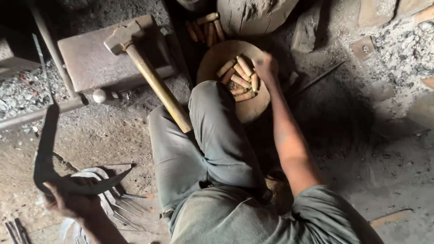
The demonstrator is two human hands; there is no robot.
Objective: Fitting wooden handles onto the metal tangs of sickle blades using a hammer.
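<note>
Your left hand (72, 203), lower left of the frame, is clenched around a dark curved sickle blade (47, 153). Your right hand (264, 65), upper centre, pinches a wooden handle (244, 68) from the pile on the round wooden block (253, 110).

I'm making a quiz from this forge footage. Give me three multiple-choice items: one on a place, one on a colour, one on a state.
1. Where do the short wooden handles under the right hand lie?
A. On a round wooden block
B. In a metal bucket
C. On the person's lap

2. What colour are the person's trousers?
A. Bright red
B. Grey-green
C. White

3. How is the curved dark blade held?
A. Lying loose on the ground
B. Gripped in the left hand
C. Hung on a wall

Answers: 1 A, the pile sits on the round block. 2 B, the cloth is dull grey-green. 3 B, the left hand closes around its lower end.
</note>
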